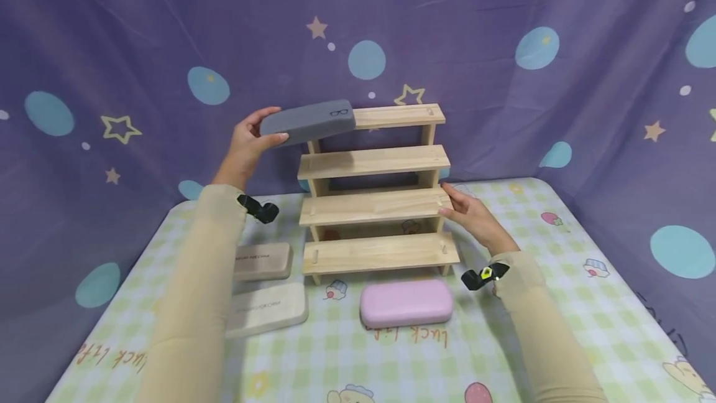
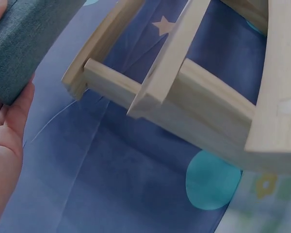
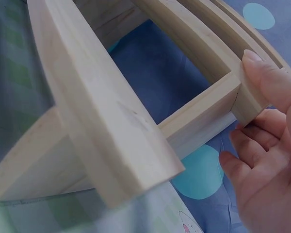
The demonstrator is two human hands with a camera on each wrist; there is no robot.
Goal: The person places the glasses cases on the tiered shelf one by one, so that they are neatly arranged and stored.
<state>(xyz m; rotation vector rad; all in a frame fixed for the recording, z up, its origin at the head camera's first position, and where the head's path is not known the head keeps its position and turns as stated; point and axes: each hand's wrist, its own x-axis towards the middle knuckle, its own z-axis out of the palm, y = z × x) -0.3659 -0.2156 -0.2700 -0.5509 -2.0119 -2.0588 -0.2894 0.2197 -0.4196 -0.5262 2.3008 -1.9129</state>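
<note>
My left hand (image 1: pixel 240 147) grips one end of a blue-grey glasses case (image 1: pixel 310 122) with a small spectacles mark, thumb in front and fingers behind. The case is tilted and overlaps the left part of the top shelf of a stepped wooden rack (image 1: pixel 373 162). In the left wrist view, the case's fabric-like surface (image 2: pixel 26 41) shows at the upper left, beside the rack. My right hand (image 1: pixel 475 217) holds the right end of the second shelf from the bottom. Seen from the right wrist, the thumb (image 3: pixel 266 80) lies on the board's top and the fingers curl beneath.
A pink glasses case (image 1: pixel 406 303) lies in front of the rack. Two pale cases, a beige one (image 1: pixel 265 261) and a cream one (image 1: pixel 274 308), lie left of it, partly behind my left sleeve. A purple patterned curtain (image 1: pixel 475 30) hangs behind the checked tablecloth (image 1: pixel 313 365).
</note>
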